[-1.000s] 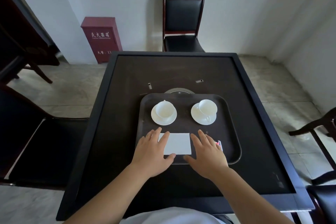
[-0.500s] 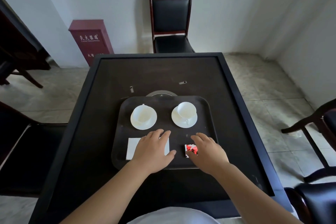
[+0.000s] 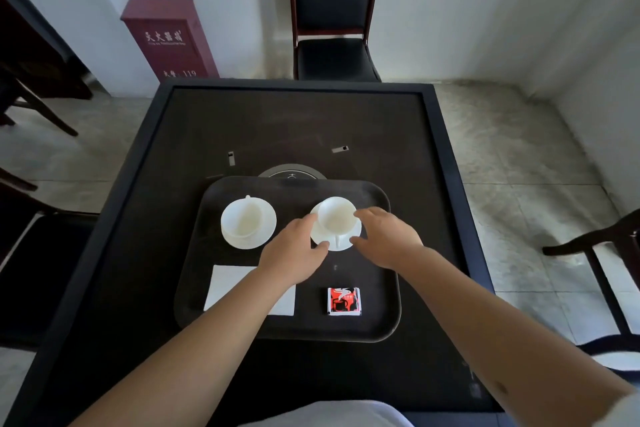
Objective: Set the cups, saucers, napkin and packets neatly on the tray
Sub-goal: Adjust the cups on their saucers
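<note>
A dark tray (image 3: 377, 319) lies on the black table (image 3: 277, 121). At its back left a white cup (image 3: 242, 217) stands on a saucer (image 3: 263, 236). At the back right a second cup (image 3: 335, 215) sits on its saucer (image 3: 337, 242), handle towards me. My left hand (image 3: 294, 251) touches that saucer's left edge, thumb at the front rim. My right hand (image 3: 386, 236) pinches its right edge. A white napkin (image 3: 225, 288) lies at the tray's front left, partly under my left forearm. A red packet stack (image 3: 344, 301) lies at the front right.
A round metal disc (image 3: 292, 173) is set in the table just behind the tray, with two small tags (image 3: 231, 158) (image 3: 340, 149) near it. A black chair (image 3: 334, 10) faces me across the table, a red cabinet (image 3: 169, 38) stands by the wall, and another chair (image 3: 606, 253) is at the right.
Both hands left the napkin and the packets at the tray's front and moved back to the right saucer. The napkin now lies front left, the packets front right.
</note>
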### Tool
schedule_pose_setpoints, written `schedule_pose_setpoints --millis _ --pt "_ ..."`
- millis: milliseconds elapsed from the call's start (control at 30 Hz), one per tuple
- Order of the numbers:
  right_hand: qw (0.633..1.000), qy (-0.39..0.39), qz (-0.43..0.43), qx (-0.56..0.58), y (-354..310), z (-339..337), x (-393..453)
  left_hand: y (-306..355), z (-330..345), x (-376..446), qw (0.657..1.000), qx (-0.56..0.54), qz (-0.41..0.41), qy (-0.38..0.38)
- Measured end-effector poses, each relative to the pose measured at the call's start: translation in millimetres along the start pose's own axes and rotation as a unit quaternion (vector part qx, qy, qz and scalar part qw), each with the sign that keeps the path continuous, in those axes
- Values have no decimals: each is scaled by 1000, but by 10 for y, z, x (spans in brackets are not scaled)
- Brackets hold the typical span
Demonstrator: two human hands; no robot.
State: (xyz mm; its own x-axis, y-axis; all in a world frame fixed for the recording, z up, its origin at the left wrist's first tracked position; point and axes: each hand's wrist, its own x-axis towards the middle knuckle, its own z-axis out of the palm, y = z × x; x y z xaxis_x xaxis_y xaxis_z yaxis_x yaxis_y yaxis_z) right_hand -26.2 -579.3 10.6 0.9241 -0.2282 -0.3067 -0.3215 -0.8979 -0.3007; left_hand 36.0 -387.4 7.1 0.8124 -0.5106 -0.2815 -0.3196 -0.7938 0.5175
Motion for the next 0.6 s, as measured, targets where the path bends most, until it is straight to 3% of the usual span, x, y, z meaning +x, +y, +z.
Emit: schedule_pose_setpoints --millis 200,333,467,600 --pt "999 -37 -21 -25 26 -11 511 -1 174 423 988 -117 -89 -37" --pt "998 -57 -17 -28 16 -1 780 -1 282 606 942 -266 -200 -42" --pt "996 -81 -14 -40 30 62 927 -2 357 723 924 -287 -243 -66" --pt "999 -51 2 8 67 174 947 -31 340 805 907 -319 -263 -77"
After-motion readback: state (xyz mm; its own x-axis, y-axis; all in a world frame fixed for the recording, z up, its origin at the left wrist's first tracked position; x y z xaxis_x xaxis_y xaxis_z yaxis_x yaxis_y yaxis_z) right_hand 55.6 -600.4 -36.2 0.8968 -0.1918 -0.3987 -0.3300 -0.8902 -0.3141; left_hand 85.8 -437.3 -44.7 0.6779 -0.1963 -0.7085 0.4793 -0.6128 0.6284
